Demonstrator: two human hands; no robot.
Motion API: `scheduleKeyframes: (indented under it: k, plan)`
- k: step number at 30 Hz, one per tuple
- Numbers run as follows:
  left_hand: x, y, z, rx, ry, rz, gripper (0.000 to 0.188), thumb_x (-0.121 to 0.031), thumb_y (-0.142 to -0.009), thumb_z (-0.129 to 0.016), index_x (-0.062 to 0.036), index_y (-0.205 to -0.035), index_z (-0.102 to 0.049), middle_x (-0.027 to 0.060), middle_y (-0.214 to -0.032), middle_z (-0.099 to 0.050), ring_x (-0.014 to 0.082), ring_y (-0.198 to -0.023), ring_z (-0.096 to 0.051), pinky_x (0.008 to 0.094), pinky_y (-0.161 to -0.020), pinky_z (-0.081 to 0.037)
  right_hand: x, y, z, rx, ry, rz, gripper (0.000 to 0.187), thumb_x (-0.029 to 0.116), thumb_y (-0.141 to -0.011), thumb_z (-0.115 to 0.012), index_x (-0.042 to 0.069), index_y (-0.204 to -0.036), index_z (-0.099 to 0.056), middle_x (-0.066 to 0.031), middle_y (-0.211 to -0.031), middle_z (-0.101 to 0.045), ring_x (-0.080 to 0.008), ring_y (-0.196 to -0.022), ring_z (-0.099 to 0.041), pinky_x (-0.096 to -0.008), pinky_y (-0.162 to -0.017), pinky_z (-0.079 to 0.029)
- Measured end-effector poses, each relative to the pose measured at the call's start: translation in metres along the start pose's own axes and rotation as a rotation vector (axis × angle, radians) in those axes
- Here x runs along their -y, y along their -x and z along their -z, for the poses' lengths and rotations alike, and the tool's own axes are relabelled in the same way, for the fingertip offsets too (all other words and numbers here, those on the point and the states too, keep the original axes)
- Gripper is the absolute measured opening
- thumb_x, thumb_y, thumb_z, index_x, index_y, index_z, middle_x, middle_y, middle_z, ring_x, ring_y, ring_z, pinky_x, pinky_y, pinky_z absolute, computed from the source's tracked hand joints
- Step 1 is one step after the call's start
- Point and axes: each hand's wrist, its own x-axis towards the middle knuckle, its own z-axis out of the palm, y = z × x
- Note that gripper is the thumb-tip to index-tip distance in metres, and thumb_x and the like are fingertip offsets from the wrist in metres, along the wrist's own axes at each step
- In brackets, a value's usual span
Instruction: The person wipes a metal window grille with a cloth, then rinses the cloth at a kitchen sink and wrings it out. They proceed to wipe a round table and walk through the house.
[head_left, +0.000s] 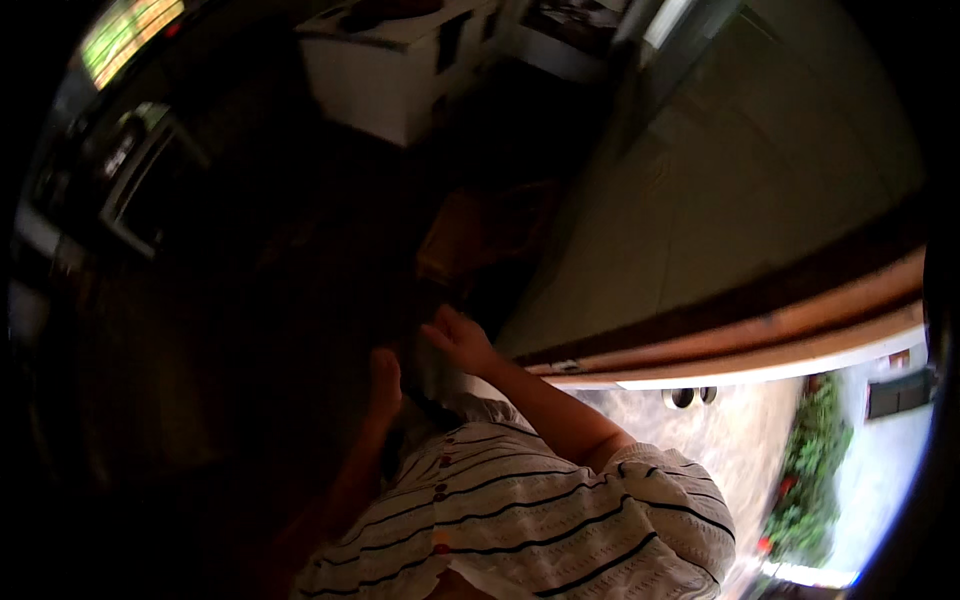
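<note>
My right hand (458, 338) is in front of my body near the middle, its fingers curled in. Whether anything is inside it, I cannot make out. To its left and a little lower, my left hand (386, 378) is raised in deep shadow. Its fingers are too dark to read. The two hands are apart. Just beyond my right hand stands a dim brown wooden piece (470, 240), perhaps a chair; its lower part is lost in the dark.
A pale wall (740, 190) and an orange-brown door frame (760, 335) are close on my right. Outside it show sunlit ground (730, 430) and green plants (810, 490). Farther ahead stands a white counter-like block (365, 75). A light-framed piece (135, 195) is at left.
</note>
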Motion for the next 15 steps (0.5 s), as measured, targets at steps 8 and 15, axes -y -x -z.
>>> scheduleKeyframes:
  k: [8, 15]
  plan:
    - [-0.086, -0.225, 0.004, 0.401, -0.065, 0.187, 0.056, -0.039, -0.106, -0.037, -0.0131, -0.057, -0.028, -0.0038, -0.053, -0.018, 0.0076, -0.050, -0.020, 0.0333, -0.050, -0.015, -0.045, -0.139, 0.077, -0.963, 0.448, -0.234, 0.042, 0.028, -0.097, -0.059, -0.002, -0.068, -0.056, -0.0188, -0.056, -0.043, -0.0236, -0.046, -0.041, -0.0395, -0.048, -0.038]
    - [-0.095, -0.386, 0.014, 0.726, -0.058, 0.266, 0.044, -0.042, -0.106, -0.035, -0.0137, -0.073, -0.040, -0.0032, -0.068, -0.034, 0.0072, -0.057, -0.025, 0.0301, -0.053, -0.024, -0.018, -0.171, 0.209, -0.995, 1.374, -0.657, 0.071, 0.034, -0.095, -0.057, -0.003, -0.147, -0.027, -0.0153, -0.160, -0.018, -0.0328, -0.148, -0.014, -0.0548, -0.115, -0.013]
